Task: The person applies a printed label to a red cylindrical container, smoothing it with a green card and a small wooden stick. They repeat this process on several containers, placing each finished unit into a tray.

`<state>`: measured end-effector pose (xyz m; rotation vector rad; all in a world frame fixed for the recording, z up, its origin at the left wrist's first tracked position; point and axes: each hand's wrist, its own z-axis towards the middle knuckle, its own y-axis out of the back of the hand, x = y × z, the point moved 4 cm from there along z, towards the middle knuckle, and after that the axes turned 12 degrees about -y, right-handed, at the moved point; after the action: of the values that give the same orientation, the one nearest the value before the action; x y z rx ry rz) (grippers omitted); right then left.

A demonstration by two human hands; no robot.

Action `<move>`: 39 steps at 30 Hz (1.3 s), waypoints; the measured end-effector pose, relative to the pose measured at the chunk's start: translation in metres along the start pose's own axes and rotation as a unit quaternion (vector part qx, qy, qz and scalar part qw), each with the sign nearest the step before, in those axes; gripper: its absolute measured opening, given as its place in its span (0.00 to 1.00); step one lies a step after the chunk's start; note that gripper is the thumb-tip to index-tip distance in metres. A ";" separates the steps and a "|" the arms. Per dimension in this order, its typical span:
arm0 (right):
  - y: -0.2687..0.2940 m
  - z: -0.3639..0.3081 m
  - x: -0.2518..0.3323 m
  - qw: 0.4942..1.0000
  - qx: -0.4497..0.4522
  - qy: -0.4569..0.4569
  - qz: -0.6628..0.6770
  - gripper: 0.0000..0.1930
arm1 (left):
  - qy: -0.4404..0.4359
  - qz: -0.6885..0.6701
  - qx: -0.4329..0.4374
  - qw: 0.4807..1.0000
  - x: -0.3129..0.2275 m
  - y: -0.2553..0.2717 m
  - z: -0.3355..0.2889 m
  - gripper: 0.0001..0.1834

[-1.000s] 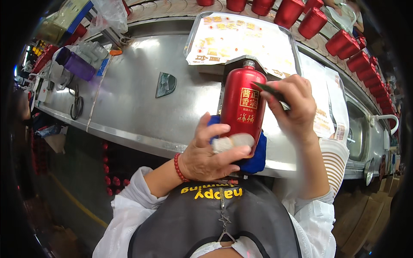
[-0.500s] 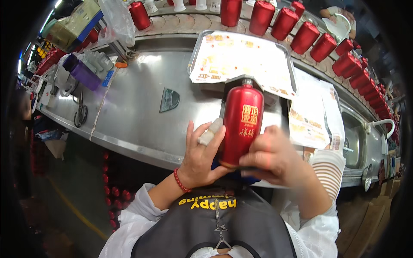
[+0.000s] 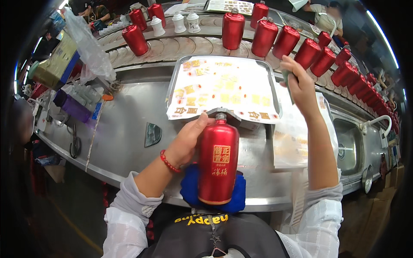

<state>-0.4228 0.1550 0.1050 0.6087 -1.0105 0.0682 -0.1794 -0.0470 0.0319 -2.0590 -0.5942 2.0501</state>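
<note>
A glossy red bottle (image 3: 218, 172) with gold lettering lies with its neck pointing away from me, its lower end on a blue cloth (image 3: 189, 187). Near its neck rests a grey angled support (image 3: 232, 115). My left hand (image 3: 187, 139), red beaded bracelet at the wrist, grips the bottle's upper left side, with the thumb by the neck and the other fingers mostly hidden. Raised over the right side of the label sheets is my right hand (image 3: 301, 84), closed on a thin greenish scraper-like piece (image 3: 287, 84). A similar dark green scraper (image 3: 152, 134) lies on the metal bench.
A tray (image 3: 278, 103) carries a sheet of gold and red labels (image 3: 228, 88); more sheets (image 3: 297, 142) lie to its right. Behind runs a curved conveyor (image 3: 180, 45) with red bottles (image 3: 233, 30) and white figurine-like pieces (image 3: 178, 22). A sink (image 3: 348, 142) is at right, a purple bottle (image 3: 72, 105) at left.
My right hand has left the bottle's lower side and risen to the far right. My left hand has moved up toward the bottle's neck. The view has shifted, showing more of the conveyor.
</note>
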 end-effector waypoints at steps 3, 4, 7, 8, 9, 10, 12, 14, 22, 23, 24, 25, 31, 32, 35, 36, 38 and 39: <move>0.034 0.111 -0.083 0.981 -0.122 -0.024 -0.148 0.14 | 0.106 -0.007 0.062 0.992 0.001 -0.005 0.028 0.28; 0.025 0.138 -0.071 0.981 -0.117 -0.063 -0.142 0.13 | 0.133 0.042 0.072 0.988 -0.002 0.000 0.027 0.25; 0.045 0.249 -0.135 0.911 -0.155 -0.036 -0.381 0.31 | 0.146 0.101 0.095 0.980 -0.009 0.002 0.023 0.18; 0.033 0.272 -0.144 0.897 -0.112 -0.067 -0.422 0.35 | 0.144 0.091 0.080 0.982 -0.020 0.002 0.014 0.17; 0.051 0.295 -0.167 0.893 -0.106 -0.055 -0.433 0.35 | 0.126 0.075 0.068 0.987 -0.028 0.003 0.003 0.16; 0.028 0.302 -0.169 0.898 -0.039 -0.084 -0.430 0.34 | 0.104 0.075 0.032 0.991 -0.040 0.007 -0.017 0.16; 0.097 0.326 -0.213 0.934 -0.079 -0.055 -0.345 0.32 | 0.009 0.050 0.012 0.999 -0.058 0.015 -0.048 0.15; 0.134 0.326 -0.212 0.949 -0.113 0.011 -0.295 0.31 | -0.101 0.056 -0.050 0.992 -0.073 0.024 -0.097 0.14; -0.133 -0.043 -0.065 0.938 0.168 0.249 -0.171 0.28 | -0.421 0.234 -0.472 0.738 -0.091 0.044 -0.390 0.12; -0.152 -0.089 -0.049 0.924 0.215 0.260 -0.180 0.27 | -0.420 0.281 -0.472 0.723 -0.097 0.051 -0.425 0.13; -0.182 -0.125 -0.035 0.903 0.267 0.283 -0.183 0.27 | -0.385 0.314 -0.547 0.673 -0.087 0.050 -0.467 0.12; -0.192 -0.157 -0.026 0.892 0.285 0.287 -0.202 0.26 | -0.356 0.341 -0.595 0.635 -0.078 0.064 -0.495 0.12; -0.230 -0.194 -0.018 0.852 0.264 0.300 -0.338 0.23 | -0.008 0.506 -0.730 0.459 0.040 0.181 -0.611 0.20; -0.232 -0.190 -0.019 0.847 0.253 0.300 -0.357 0.23 | -0.044 0.515 -0.726 0.454 0.063 0.201 -0.619 0.20; -0.227 -0.185 -0.019 0.835 0.226 0.294 -0.407 0.22 | -0.072 0.493 -0.727 0.472 0.105 0.261 -0.625 0.21; -0.223 -0.183 -0.018 0.831 0.218 0.291 -0.420 0.21 | -0.071 0.482 -0.729 0.480 0.114 0.284 -0.624 0.21; -0.222 -0.178 -0.014 0.824 0.209 0.289 -0.440 0.20 | -0.068 0.471 -0.734 0.485 0.127 0.323 -0.617 0.22; -0.221 -0.177 -0.011 0.820 0.206 0.288 -0.449 0.20 | -0.055 0.499 -0.730 0.464 0.130 0.343 -0.613 0.22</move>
<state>-0.2197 0.0631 -0.0697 1.3234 -0.0354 -0.3592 0.4760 -0.2121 -0.2014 -3.9353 -2.2480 2.2507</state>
